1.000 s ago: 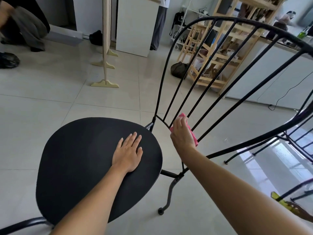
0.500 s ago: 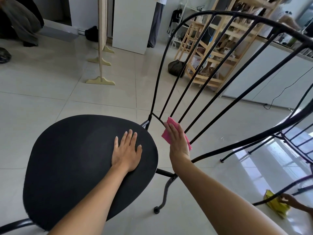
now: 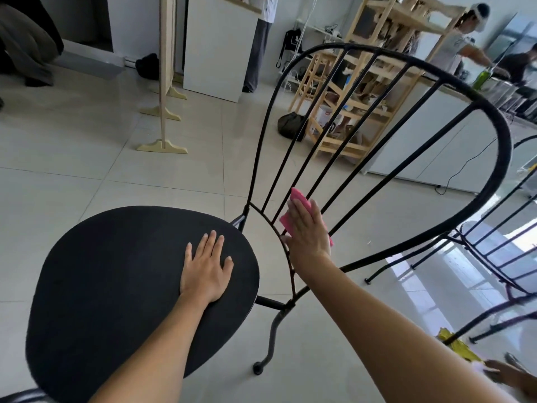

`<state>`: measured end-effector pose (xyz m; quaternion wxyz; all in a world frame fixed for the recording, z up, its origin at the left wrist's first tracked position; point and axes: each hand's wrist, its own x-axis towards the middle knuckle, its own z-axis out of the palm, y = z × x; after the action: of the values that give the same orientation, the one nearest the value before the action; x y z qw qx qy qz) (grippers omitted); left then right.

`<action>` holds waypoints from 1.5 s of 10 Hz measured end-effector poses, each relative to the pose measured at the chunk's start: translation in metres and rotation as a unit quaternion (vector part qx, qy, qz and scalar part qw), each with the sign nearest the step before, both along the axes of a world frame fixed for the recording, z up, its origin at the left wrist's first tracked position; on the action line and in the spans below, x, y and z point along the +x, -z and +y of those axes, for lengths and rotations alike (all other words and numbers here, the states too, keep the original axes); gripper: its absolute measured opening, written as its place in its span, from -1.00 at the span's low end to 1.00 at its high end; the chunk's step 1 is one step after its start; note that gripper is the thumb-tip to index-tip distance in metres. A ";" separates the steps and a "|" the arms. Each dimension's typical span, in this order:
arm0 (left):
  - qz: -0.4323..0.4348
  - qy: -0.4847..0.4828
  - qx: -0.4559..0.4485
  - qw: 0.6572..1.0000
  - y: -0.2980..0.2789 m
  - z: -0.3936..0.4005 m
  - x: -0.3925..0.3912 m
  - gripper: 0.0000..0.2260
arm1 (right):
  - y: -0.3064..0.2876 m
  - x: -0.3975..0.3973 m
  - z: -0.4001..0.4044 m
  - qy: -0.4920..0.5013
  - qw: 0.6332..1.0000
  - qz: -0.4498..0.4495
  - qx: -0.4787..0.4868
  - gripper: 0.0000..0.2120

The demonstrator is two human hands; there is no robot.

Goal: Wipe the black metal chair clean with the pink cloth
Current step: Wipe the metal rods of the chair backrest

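The black metal chair (image 3: 116, 274) fills the view, with a round flat seat and a fan of thin rods in an arched backrest (image 3: 494, 120). My left hand (image 3: 207, 266) lies flat on the right part of the seat, fingers spread, holding nothing. My right hand (image 3: 306, 231) presses the pink cloth (image 3: 299, 199) against the lower ends of the backrest rods, fingers extended over it. Most of the cloth is hidden under the hand; pink edges show above the fingertips and beside the wrist.
A second black metal chair (image 3: 499, 251) stands close on the right. Another person's hand (image 3: 511, 373) holds a yellow cloth (image 3: 459, 347) at the bottom right. Wooden shelves (image 3: 348, 112), a wooden stand (image 3: 164, 144) and a white cabinet (image 3: 218, 48) stand farther off on the tiled floor. People stand behind.
My right hand with the pink cloth has slid slightly down the backrest rods toward their base and flattened. The left hand has stayed on the seat. The view has shifted a little.
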<state>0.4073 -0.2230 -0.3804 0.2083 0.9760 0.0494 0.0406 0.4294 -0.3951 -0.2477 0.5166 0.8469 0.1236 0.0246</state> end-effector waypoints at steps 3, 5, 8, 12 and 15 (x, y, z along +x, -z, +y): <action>-0.004 -0.006 -0.002 1.000 -0.001 -0.002 0.001 -0.47 | -0.128 0.018 -0.019 0.007 0.978 -0.160 0.133 -0.37; -0.005 -0.007 0.002 1.000 -0.002 -0.002 0.001 -0.47 | -0.160 0.027 -0.033 0.012 0.975 -0.177 0.130 -0.39; 0.001 -0.002 0.010 1.000 -0.002 -0.001 -0.001 -0.47 | -0.098 0.026 -0.022 0.006 0.978 -0.178 0.111 -0.32; 0.001 -0.003 0.006 1.000 -0.001 -0.001 0.001 -0.46 | 0.079 0.018 0.008 0.076 0.991 -0.086 0.071 -0.27; -0.006 -0.007 -0.004 1.000 -0.003 -0.001 0.000 -0.47 | 0.082 0.012 0.007 0.048 0.997 -0.043 0.031 -0.30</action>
<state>0.4072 -0.2236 -0.3776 0.2124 0.9745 0.0549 0.0475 0.4410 -0.3880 -0.3301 0.4959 0.8654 0.0598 0.0400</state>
